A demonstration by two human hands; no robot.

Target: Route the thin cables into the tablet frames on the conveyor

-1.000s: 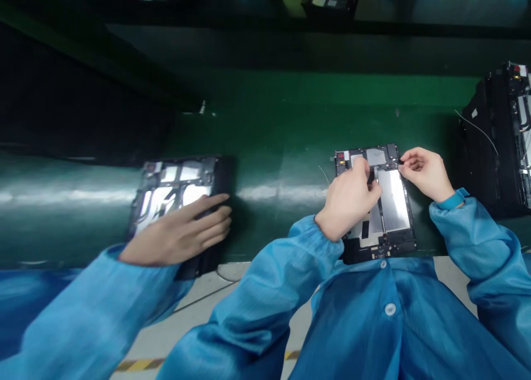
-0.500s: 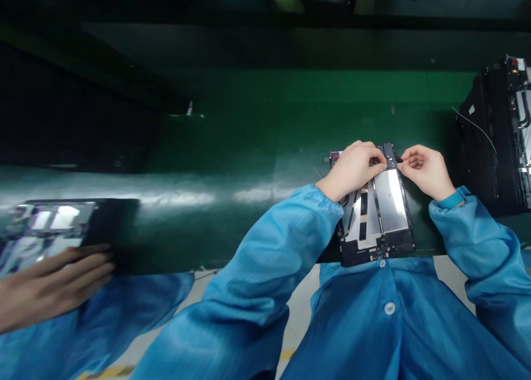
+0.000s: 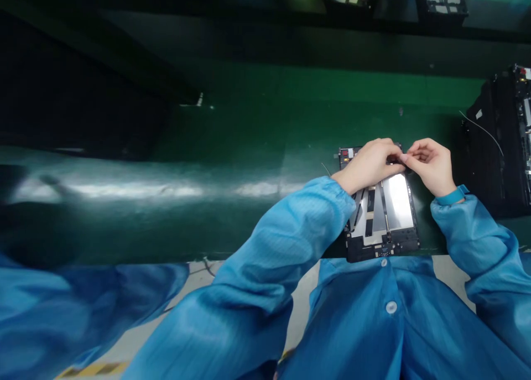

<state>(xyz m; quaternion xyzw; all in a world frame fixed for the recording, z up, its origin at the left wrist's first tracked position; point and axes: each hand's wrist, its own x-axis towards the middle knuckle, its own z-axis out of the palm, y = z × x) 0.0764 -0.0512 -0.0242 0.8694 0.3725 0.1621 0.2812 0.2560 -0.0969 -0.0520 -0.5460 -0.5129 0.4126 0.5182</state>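
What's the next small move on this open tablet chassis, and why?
Probably press the small dark part at the top edge of the open tablet chassis firmly into place before anything else. The left hand and right hand meet over it, while the silver plates below sit untouched. Their fingers hide exactly how it sits, so check that once they lift.

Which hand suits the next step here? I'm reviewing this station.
Probably right: the right hand pinches at the dark part atop the tablet frame, while the left hand covers that end.
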